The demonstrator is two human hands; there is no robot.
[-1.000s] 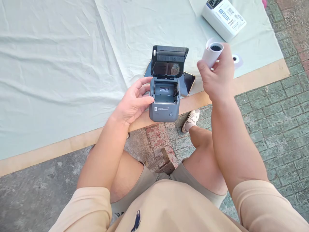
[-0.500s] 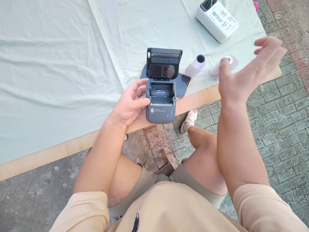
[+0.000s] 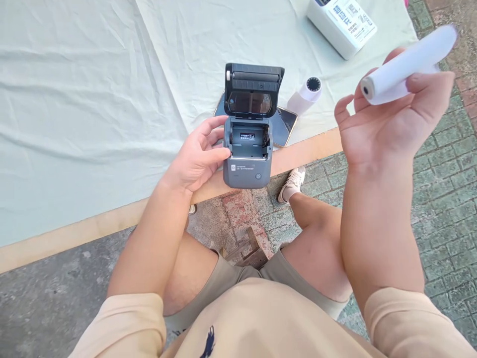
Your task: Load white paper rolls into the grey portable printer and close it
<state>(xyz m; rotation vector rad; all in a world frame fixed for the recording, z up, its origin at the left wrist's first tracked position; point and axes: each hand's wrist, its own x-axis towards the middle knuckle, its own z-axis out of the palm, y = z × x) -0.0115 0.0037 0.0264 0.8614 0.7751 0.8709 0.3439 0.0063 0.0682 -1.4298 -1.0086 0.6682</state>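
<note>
A small grey printer [image 3: 247, 166] stands at the table's near edge with its black lid [image 3: 254, 79] flipped up and its paper bay empty. My left hand [image 3: 197, 158] rests against the printer's left side, thumb and fingers on its casing. My right hand [image 3: 391, 119] is raised to the right of the printer and grips a white paper roll [image 3: 408, 63] lying across its fingers. A second white roll [image 3: 306, 94] with a dark core lies on the cloth behind the printer.
A pale cloth [image 3: 93, 99] covers the wooden table [image 3: 112, 223]. A phone [image 3: 285, 124] lies under the printer's back. A white box-shaped device [image 3: 343, 25] sits at the far right. My knees and a shoe [image 3: 292, 184] are below the table edge over brick paving.
My right hand put the first roll down on the cloth behind the printer, reached to the right and picked up another white roll, now lifted. My left hand stayed on the printer.
</note>
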